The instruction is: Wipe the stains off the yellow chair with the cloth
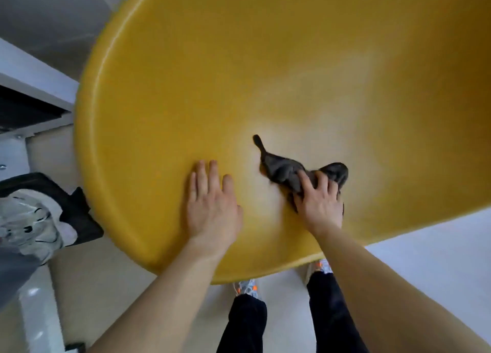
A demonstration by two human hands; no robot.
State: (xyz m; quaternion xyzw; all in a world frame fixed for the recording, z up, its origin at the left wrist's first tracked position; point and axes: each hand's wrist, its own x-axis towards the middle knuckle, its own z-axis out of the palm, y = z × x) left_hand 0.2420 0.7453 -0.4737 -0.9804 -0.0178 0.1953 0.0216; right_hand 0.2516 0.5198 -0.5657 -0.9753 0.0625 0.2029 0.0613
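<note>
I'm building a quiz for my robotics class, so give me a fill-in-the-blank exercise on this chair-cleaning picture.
1. The left hand lies ___ on the seat, holding nothing.
2. The right hand holds a bunched dark grey ___.
3. The colour of the chair is ___.
Missing words: flat; cloth; yellow.
</note>
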